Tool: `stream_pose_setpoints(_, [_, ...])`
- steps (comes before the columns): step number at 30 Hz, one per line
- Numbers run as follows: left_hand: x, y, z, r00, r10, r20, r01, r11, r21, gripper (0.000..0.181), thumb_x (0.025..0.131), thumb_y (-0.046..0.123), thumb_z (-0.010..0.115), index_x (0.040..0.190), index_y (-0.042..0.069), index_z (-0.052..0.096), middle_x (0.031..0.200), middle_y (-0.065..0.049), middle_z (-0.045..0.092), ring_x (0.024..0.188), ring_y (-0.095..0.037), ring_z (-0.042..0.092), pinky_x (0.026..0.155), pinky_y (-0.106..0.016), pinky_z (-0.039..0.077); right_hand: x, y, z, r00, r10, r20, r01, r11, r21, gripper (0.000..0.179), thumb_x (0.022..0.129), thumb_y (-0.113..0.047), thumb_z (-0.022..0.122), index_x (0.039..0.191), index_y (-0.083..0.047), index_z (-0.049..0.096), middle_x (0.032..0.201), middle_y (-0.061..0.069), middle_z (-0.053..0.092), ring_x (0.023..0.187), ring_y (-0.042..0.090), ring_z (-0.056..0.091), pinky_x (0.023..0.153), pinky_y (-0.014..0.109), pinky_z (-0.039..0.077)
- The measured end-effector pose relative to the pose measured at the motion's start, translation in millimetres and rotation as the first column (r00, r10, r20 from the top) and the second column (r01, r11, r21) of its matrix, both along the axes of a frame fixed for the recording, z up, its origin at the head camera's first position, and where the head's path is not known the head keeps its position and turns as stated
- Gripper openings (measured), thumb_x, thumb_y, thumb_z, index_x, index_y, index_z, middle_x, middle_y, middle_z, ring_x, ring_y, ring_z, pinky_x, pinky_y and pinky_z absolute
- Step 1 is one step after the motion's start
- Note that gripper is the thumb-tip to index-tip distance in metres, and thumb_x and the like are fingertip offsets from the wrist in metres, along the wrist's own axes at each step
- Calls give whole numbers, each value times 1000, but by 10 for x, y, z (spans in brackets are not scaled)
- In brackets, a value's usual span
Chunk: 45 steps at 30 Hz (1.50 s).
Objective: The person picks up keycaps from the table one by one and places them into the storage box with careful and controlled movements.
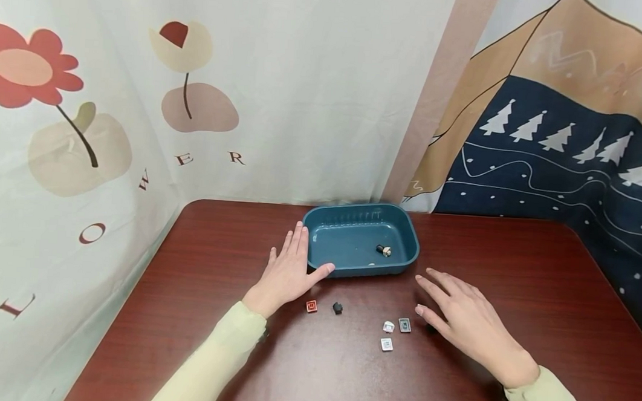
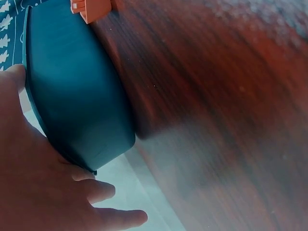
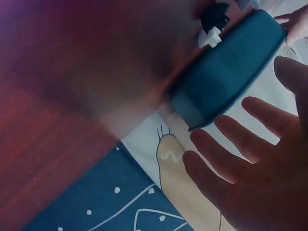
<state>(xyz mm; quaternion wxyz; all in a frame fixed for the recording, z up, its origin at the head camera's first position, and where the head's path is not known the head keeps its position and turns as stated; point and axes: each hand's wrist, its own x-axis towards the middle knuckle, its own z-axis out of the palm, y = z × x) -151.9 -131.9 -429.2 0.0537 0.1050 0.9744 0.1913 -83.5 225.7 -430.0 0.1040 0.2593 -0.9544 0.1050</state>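
A blue plastic bin (image 1: 317, 272) sits at the table's far edge, a small black-and-cream piece (image 1: 384, 250) lying inside it. My left hand (image 1: 289, 273) lies along the bin's left end, fingers straight, with the thumb at the front rim. Off the front right corner, my right hand (image 1: 464, 317) hovers with loosely bent fingers and holds nothing. In front of the bin are small keycap-like pieces: a red square one (image 1: 312, 306), a black one (image 1: 338, 308), a grey one (image 1: 404, 325) and two white ones, one rounded (image 1: 388, 327) and one square (image 1: 386, 344).
The dark red wooden table (image 1: 567, 286) extends to both sides of the bin. Printed curtains (image 1: 304, 103) hang behind it and along the left. A small dark piece (image 1: 263, 335) is partly covered by the left sleeve (image 1: 221, 346).
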Motion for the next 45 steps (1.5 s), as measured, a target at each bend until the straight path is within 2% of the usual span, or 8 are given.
stream_pose_setpoints(5, [0,3,2,1000,0,-1,0,1000,2,108,97,72,51,166,4,4,174,-10,-3,159,-34,6,120,-68,14,20,-35,-42,995,-40,93,38,999,23,59,93,-41,76,143,-13,64,141,16,60,119,39,63,93,60,52])
stream_pose_setpoints(8, [-3,5,6,1000,-1,-1,1,1000,-3,108,97,72,51,166,4,4,174,-10,-3,159,-34,6,120,-68,15,26,-52,-66,993,-51,108,48,998,34,56,93,-41,77,140,-13,66,134,14,64,109,36,67,87,57,56])
stream_pose_setpoints(13, [-6,6,-1,1000,-3,-11,3,1000,-14,108,97,72,51,166,3,5,174,-12,0,159,-35,8,119,-68,16,22,-69,-121,997,-24,68,21,999,42,49,90,-37,81,131,-12,72,123,10,66,98,30,67,78,49,59])
stream_pose_setpoints(20, [0,1,-4,1000,-2,-11,2,1000,-12,108,97,72,51,166,4,5,174,-11,-1,159,-34,7,119,-68,16,13,-111,-146,998,19,57,-21,999,48,40,89,-30,83,123,-10,75,111,6,67,90,22,64,74,41,58])
stream_pose_setpoints(28, [-10,-2,-19,1000,-2,-6,2,1000,-11,108,97,73,50,166,4,4,174,-11,-1,159,-35,8,120,-68,16,1,-148,-164,998,56,35,-57,997,45,26,83,-15,88,105,-8,78,92,1,62,78,15,61,68,35,57])
stream_pose_setpoints(38, [-15,-1,-18,1000,-2,-3,2,1000,-14,108,97,74,48,166,4,3,174,-10,-3,159,-35,8,120,-67,16,-9,-151,-184,995,98,9,-98,995,14,23,78,-2,89,96,-9,78,85,-1,59,75,13,64,67,30,57])
stream_pose_setpoints(45, [-9,2,-15,1000,-2,-3,2,1000,-9,107,97,72,50,166,4,3,174,-11,-1,159,-35,8,120,-68,16,-6,-129,-188,994,109,-27,-109,994,-20,21,78,1,87,93,-11,78,84,-4,58,75,11,63,66,29,57])
